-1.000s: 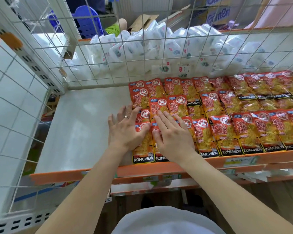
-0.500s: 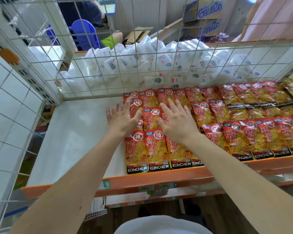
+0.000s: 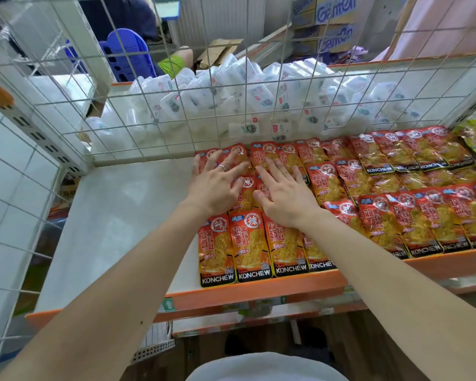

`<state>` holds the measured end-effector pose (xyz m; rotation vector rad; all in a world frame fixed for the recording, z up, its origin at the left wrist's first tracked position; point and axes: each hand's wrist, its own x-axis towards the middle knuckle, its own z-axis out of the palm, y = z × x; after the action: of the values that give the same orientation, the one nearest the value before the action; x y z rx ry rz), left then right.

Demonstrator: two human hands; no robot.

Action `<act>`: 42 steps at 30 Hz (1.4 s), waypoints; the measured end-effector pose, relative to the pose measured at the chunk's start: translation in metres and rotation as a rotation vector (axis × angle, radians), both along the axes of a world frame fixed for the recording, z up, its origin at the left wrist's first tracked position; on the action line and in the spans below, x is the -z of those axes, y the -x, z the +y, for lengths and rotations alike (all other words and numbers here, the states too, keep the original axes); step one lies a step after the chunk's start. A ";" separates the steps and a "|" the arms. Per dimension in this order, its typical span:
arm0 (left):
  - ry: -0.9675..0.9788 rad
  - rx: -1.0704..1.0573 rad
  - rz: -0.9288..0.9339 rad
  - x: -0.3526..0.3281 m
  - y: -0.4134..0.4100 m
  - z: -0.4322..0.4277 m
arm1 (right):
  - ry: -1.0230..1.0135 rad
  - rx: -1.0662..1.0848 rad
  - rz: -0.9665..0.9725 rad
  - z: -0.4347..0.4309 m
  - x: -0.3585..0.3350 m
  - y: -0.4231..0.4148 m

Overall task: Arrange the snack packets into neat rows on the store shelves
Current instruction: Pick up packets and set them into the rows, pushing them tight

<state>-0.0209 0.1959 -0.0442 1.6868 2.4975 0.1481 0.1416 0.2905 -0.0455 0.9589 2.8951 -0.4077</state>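
Red-and-orange packets lie flat on the white shelf, overlapping in rows from the shelf's middle out to its right end. Head view: your left hand rests palm down on the leftmost packets of the middle and back rows, fingers spread apart and flat, gripping nothing; a ring sits on one finger. Your right hand lies just beside it, also palm down, fingers splayed over the neighbouring packets, fingertips reaching the back row. Front row: four packets marked KONCHEW are visible below your wrists, lower edges against the orange lip. Left part of shelf is bare. Wire mesh stands behind the back row; white bags are heaped beyond it.
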 end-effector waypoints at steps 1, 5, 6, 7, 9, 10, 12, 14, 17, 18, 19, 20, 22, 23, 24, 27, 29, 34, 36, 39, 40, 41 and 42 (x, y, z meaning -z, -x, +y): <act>0.031 -0.018 0.005 0.001 0.001 0.002 | -0.002 -0.013 -0.016 0.002 0.000 0.003; 0.047 -0.090 0.028 0.004 0.001 0.001 | 0.011 -0.044 -0.045 0.007 -0.002 0.008; 0.049 -0.077 0.016 0.004 0.001 0.001 | 0.012 -0.043 -0.034 0.007 -0.002 0.007; 0.051 -0.057 -0.004 0.004 0.000 0.001 | 0.007 -0.044 -0.024 0.007 -0.001 0.006; 0.048 -0.026 -0.048 0.002 0.000 0.003 | -0.010 -0.050 -0.016 0.007 0.002 0.003; 0.041 -0.023 -0.065 0.000 0.000 0.005 | -0.013 -0.052 -0.018 0.006 0.002 0.002; 0.042 -0.013 -0.072 -0.004 0.001 0.006 | -0.010 -0.051 -0.022 0.006 0.002 0.001; 0.068 0.004 -0.062 -0.006 0.002 0.006 | -0.008 -0.050 -0.026 0.005 0.002 0.002; -0.004 -0.035 -0.049 -0.002 0.003 -0.002 | -0.019 -0.029 -0.018 0.002 0.001 0.001; -0.057 -0.078 -0.057 0.000 0.003 -0.007 | -0.018 -0.016 -0.012 0.001 0.001 -0.001; -0.098 -0.118 -0.067 0.003 0.004 -0.012 | -0.018 -0.006 -0.007 0.000 0.001 -0.003; -0.119 -0.144 -0.070 0.006 0.005 -0.018 | -0.019 -0.003 -0.005 -0.001 0.002 -0.004; -0.123 -0.152 -0.067 0.012 0.006 -0.027 | -0.005 -0.009 -0.004 -0.002 0.004 -0.007; -0.130 -0.153 -0.073 0.013 0.006 -0.030 | 0.003 -0.009 0.001 -0.003 0.005 -0.008; -0.141 -0.158 -0.082 0.014 0.005 -0.032 | 0.006 -0.005 0.010 -0.003 0.006 -0.008; -0.180 -0.190 -0.122 0.013 0.003 -0.031 | 0.011 0.016 0.055 -0.005 0.006 -0.010; -0.234 -0.224 -0.140 0.011 -0.001 -0.032 | 0.008 0.027 0.098 -0.008 0.006 -0.012; -0.330 -0.144 -0.100 0.001 -0.021 -0.033 | 0.028 0.076 0.211 -0.020 0.000 -0.029; -0.343 -0.112 -0.100 -0.005 -0.033 -0.033 | 0.027 0.103 0.233 -0.023 -0.003 -0.041; -0.334 -0.086 -0.098 -0.010 -0.053 -0.032 | 0.013 0.147 0.251 -0.022 -0.011 -0.063; -0.321 -0.073 -0.098 -0.010 -0.061 -0.030 | 0.006 0.160 0.259 -0.021 -0.013 -0.071; -0.305 -0.052 -0.096 -0.010 -0.069 -0.028 | 0.000 0.172 0.273 -0.020 -0.015 -0.079; -0.295 -0.024 -0.088 -0.011 -0.079 -0.024 | -0.004 0.181 0.288 -0.018 -0.018 -0.086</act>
<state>0.0578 0.1717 -0.0335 1.7058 2.5302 0.6066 0.2280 0.2724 -0.0278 1.2659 3.0679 -0.5987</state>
